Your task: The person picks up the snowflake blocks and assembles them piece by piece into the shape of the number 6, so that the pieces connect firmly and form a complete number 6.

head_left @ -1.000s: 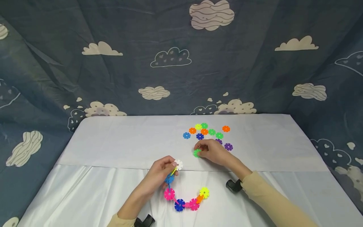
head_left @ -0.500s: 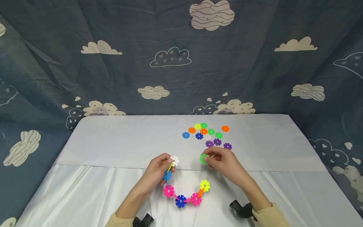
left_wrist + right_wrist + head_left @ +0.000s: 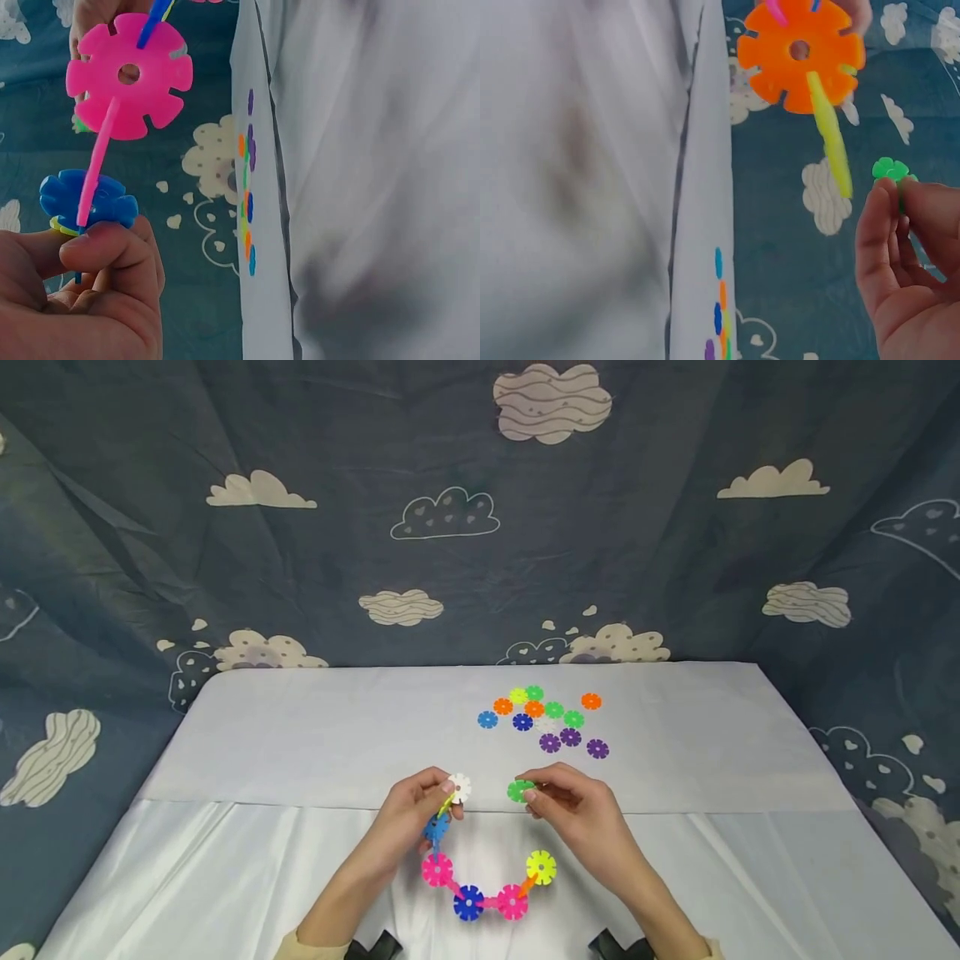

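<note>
My left hand point(image 3: 411, 814) pinches one end of a chain of slotted plastic flower discs, near the white disc point(image 3: 460, 788) and a yellow one seen edge-on. From there the chain hangs in a U through a light blue disc point(image 3: 437, 828), a pink disc point(image 3: 437, 869), a dark blue disc point(image 3: 468, 902) and a second pink disc point(image 3: 513, 902) to a yellow disc point(image 3: 541, 867) at the free end. An orange disc point(image 3: 800, 56) shows large in the right wrist view. Between thumb and fingers my right hand point(image 3: 577, 806) holds a green disc point(image 3: 521, 791), apart from the chain.
Several loose discs lie in a group toward the back of the white-covered table point(image 3: 337, 735), among them a light blue disc point(image 3: 487, 719) at the left and a purple disc point(image 3: 597, 748) at the right. A dark cloud-print curtain point(image 3: 337, 552) rises behind.
The right hand has drawn the green disc back from the loose discs toward my front, level with the white disc. My left hand shifted slightly left with the chain.
</note>
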Action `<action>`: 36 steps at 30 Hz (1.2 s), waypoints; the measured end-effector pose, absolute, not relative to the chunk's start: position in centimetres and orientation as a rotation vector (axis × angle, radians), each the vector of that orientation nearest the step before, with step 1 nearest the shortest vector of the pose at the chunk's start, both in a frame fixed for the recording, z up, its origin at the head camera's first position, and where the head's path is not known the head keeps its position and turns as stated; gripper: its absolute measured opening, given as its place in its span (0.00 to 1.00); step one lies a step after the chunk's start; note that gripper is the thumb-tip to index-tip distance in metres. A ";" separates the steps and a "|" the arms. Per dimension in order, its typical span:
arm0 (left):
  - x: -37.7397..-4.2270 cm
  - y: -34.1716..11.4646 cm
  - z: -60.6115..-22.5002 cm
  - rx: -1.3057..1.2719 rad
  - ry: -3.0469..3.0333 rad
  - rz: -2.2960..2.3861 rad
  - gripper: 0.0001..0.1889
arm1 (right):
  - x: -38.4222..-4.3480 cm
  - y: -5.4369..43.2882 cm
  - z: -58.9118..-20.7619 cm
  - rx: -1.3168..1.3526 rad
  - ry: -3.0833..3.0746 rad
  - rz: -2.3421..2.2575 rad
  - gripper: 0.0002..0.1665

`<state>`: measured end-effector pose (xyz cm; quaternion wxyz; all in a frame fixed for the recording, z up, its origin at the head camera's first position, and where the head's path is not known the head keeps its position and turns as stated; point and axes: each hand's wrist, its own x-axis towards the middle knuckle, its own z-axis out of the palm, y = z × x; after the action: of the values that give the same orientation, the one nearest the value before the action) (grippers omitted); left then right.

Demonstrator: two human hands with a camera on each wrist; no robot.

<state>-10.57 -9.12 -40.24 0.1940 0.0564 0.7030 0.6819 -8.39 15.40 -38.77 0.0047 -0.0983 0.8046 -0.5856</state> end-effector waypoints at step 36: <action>-9.8 -8.2 -39.8 0.267 1.868 1.881 0.15 | -7.8 13.2 -40.0 -0.509 2.802 -1.700 0.14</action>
<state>-9.84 -8.20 -39.84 0.2363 0.0973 0.6814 0.6859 -7.82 13.17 -40.00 -0.0873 -0.1528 0.8416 -0.5106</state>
